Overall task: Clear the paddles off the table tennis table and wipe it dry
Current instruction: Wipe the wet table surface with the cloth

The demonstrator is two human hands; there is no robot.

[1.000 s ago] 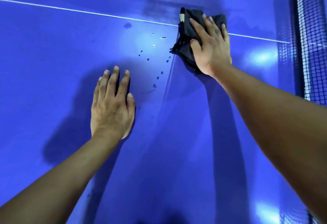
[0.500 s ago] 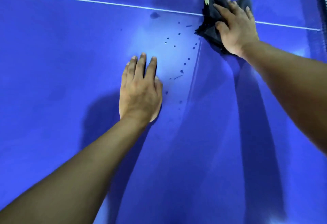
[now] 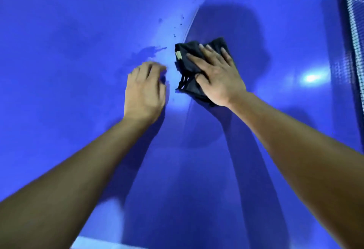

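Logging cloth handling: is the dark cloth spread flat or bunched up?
Bunched. The dark cloth shows overlapping folds and uneven edges beneath the right hand, whose straight fingers press on it.

Bright glare [image 3: 312, 78] gleams on the blue table [image 3: 59, 71] near the net [image 3: 354, 32].

My left hand [image 3: 145, 91] palm down, blurred, fingers bent, my right hand [image 3: 216, 75] just to its right, flat, fingers spread, both forearms stretched forward
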